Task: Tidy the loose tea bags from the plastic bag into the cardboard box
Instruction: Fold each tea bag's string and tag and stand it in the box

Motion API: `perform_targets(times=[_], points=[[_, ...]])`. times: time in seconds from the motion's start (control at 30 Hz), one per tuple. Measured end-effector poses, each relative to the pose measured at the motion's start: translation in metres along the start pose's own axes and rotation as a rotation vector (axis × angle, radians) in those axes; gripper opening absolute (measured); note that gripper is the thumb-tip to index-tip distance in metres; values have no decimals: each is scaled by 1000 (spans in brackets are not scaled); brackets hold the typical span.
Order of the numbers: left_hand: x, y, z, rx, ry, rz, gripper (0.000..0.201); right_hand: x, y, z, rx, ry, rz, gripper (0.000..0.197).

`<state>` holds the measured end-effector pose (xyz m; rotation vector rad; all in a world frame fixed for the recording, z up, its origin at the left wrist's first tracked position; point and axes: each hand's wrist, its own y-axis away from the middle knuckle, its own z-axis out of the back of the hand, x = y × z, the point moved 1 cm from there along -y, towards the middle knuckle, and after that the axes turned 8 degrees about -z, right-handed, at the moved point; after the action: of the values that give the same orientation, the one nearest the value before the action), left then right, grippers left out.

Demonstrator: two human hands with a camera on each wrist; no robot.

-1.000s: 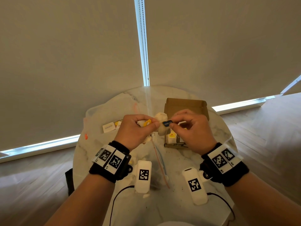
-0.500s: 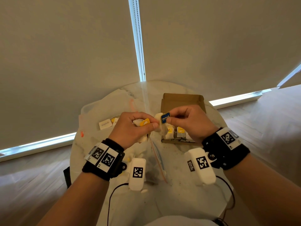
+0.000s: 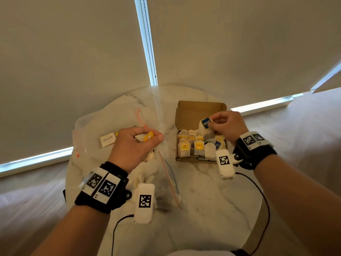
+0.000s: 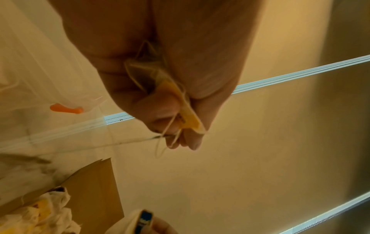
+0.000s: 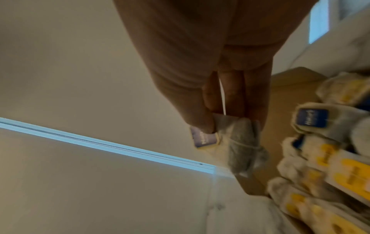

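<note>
My right hand (image 3: 224, 124) pinches a blue-tagged tea bag (image 3: 205, 127) just above the open cardboard box (image 3: 201, 108), which holds several tea bags with yellow and blue tags. The right wrist view shows the same tea bag (image 5: 241, 142) hanging from thumb and fingers beside the packed box (image 5: 280, 79). My left hand (image 3: 136, 145) is curled round a yellow-tagged tea bag (image 3: 147, 136) over the clear plastic bag (image 3: 103, 126). In the left wrist view that tea bag (image 4: 172, 95) is squeezed between the fingers, its string dangling.
The round marble table (image 3: 212, 200) carries the plastic bag's zip strip (image 3: 169, 182), a white sachet (image 3: 108, 141) inside the bag and tea crumbs. Cables (image 3: 258, 196) run from the wrist units. Roller blinds stand close behind the table; wooden floor lies on both sides.
My hands have parted. The right hand carried the blue-tagged tea bag rightward over the box; the left hand stayed by the plastic bag, still holding the yellow-tagged one.
</note>
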<state>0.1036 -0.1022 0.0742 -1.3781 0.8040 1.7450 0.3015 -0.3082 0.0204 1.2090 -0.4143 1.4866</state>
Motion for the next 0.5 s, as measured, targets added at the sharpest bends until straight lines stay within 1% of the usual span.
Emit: perform_targets(times=[0.07, 0.13, 0.23, 0.37, 0.4, 0.47, 0.5], points=[[2, -1, -1, 10, 5, 10, 17, -16, -12, -15, 20, 67, -71, 17], [4, -3, -2, 7, 14, 21, 18, -31, -24, -28, 8, 136, -154, 18], [5, -5, -3, -1, 23, 50, 10, -48, -44, -39, -45, 287, -259, 22], [10, -6, -3, 13, 21, 75, 7, -59, -66, -48, -117, 464, -225, 26], [11, -6, -4, 19, 28, 78, 7, -61, -70, -50, -115, 527, -208, 25], [15, -7, -5, 26, 34, 89, 6, -62, -73, -54, -95, 661, -189, 10], [16, -7, -6, 25, 42, 92, 5, -63, -73, -55, -110, 687, -190, 11]])
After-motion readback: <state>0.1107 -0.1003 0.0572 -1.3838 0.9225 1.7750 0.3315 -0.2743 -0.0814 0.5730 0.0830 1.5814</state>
